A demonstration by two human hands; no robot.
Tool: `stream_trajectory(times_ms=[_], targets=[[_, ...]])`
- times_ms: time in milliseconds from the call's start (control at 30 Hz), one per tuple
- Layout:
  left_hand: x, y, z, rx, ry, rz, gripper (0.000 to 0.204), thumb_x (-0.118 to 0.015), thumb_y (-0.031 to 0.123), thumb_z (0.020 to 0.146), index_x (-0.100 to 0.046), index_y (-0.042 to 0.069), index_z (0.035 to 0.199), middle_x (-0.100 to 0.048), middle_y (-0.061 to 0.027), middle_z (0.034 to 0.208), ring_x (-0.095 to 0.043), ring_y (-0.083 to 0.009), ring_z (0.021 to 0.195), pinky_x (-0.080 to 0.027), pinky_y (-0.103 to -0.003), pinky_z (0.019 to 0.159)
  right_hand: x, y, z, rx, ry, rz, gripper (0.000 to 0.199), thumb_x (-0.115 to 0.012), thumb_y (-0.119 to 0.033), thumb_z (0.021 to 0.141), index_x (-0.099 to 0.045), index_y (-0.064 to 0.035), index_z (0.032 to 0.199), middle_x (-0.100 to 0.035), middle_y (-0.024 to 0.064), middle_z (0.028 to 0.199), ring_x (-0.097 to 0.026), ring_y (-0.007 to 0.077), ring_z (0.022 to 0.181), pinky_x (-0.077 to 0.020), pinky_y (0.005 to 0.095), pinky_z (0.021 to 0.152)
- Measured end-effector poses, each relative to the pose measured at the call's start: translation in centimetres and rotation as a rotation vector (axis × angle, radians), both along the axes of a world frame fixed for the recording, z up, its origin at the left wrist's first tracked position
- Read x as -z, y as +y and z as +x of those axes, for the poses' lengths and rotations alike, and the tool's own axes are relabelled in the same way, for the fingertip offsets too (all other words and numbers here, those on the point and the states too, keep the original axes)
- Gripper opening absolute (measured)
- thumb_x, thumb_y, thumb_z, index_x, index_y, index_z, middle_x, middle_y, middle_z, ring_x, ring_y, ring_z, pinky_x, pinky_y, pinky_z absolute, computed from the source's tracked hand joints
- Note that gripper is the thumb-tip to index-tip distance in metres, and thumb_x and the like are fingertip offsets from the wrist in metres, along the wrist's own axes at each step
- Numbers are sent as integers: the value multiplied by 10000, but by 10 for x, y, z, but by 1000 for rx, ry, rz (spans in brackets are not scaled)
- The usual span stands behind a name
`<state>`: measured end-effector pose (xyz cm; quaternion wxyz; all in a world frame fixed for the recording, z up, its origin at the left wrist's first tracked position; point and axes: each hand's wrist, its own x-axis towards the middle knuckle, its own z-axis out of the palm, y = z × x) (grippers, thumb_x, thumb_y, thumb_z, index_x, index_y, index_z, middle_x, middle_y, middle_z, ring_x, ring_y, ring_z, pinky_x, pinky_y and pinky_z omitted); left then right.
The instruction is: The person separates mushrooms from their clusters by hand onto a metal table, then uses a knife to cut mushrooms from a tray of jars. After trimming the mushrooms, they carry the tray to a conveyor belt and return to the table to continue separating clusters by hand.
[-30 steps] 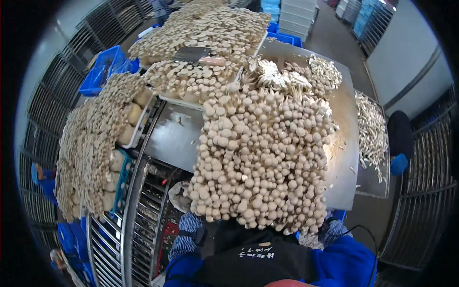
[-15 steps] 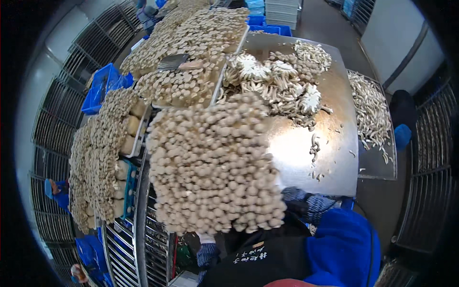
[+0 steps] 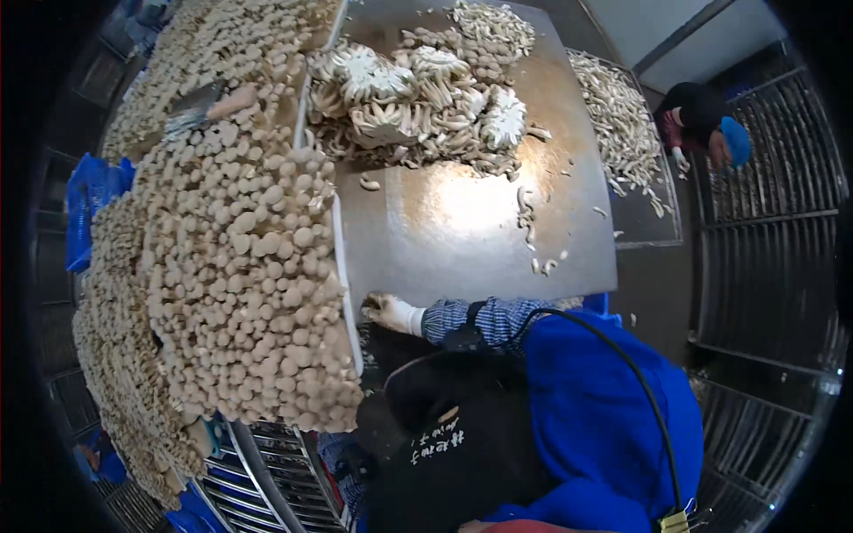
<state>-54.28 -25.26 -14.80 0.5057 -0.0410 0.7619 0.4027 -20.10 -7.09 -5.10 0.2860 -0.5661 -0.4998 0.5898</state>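
Note:
Brown-capped mushrooms [image 3: 249, 293] crowd a white tray [image 3: 347, 311] left of the metal table. My right hand [image 3: 393, 313], in a pale glove with dirty fingertips, is just right of the tray's rim. Its fingers are curled, nothing shows in them, and a small gap separates them from the rim. My left hand is hidden; only its striped sleeve [image 3: 340, 457] shows below the tray's near corner. Mushroom clumps [image 3: 382, 84] with white cut bases are heaped at the table's back. A wide blade [image 3: 194, 107] with a light handle lies on mushrooms beyond the tray.
Loose mushroom pieces [image 3: 524, 213] dot the metal table [image 3: 435, 266]. To its right stands a lower tray of stems [image 3: 622, 124]. A person in a blue cap [image 3: 734, 140] is by the right-hand racks [image 3: 773, 160]. A blue crate [image 3: 82, 209] is at far left.
The mushroom tray has shifted left, now in line with the other trays. My right hand has come off its edge. My left glove has gone out of sight. The view has shifted too.

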Motion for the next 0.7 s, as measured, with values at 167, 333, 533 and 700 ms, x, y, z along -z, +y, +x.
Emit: stream_trajectory(times_ms=[167,333,533,700], targets=[[0,-16,1,-75,31,-10,229,-526,175,935,-610,-26,1006,-627,-88,997,-563,-181,860,-482,-335,795,-40,-39,143,163,-328,186,292,-584,-222,931,-586,-9,1131,-642,212,1041,-627,352,972,-495,408,843],[-3,-19,93,-57,128,169,232,-524,177,936,-611,-27,1001,-627,-88,994,-562,-181,856,-480,-335,794,-1,-22,291,616,-1071,209,631,-708,-227,822,-403,-12,1330,-485,213,1216,-446,390,1172,-403,509,979],[-105,79,334,689,754,460,258,-513,135,930,-627,-71,1036,-508,-18,745,-479,-145,722,-404,-302,669,9,11,355,307,-885,203,501,-556,-261,917,-445,-74,1368,-488,226,1303,-504,409,1152,-426,466,972],[-142,254,472,1343,759,544,484,-614,231,896,-525,35,1330,-528,-253,1325,-467,-378,1278,-380,-409,1067,9,23,393,188,-536,190,462,-516,-248,938,-466,-75,1363,-595,274,1180,-582,438,1072,-478,461,928]])
